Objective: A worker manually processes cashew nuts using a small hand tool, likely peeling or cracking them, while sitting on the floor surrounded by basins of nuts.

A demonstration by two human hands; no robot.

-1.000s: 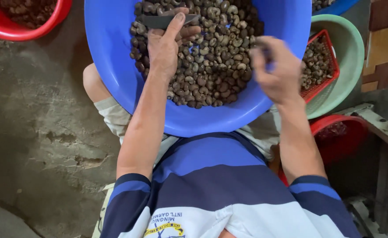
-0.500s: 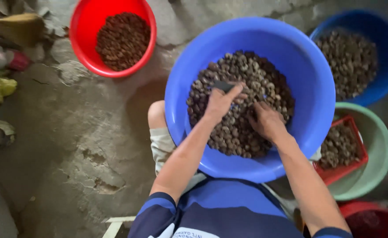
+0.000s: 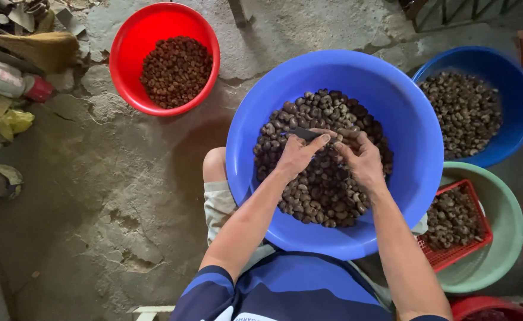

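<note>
Hands meet over a big blue basin [image 3: 392, 107] of dark nuts [image 3: 321, 190] resting on the person's lap. Left hand [image 3: 297, 156] is curled round a thin dark tool [image 3: 304, 134], thumb stretched along it, the tip pointing away to the left. Right hand [image 3: 362, 159] sits just beside it, fingers bent and pinched on something small among the nuts; what it holds I cannot tell. Both hands touch the heap. Beyond the left hand, well apart on the cracked floor [image 3: 95, 196], stands a red bowl [image 3: 124, 53] of darker nuts. Right of the right hand are a darker blue bowl [image 3: 520, 101] and a red basket [image 3: 451, 252] inside a green bowl [image 3: 505, 238].
</note>
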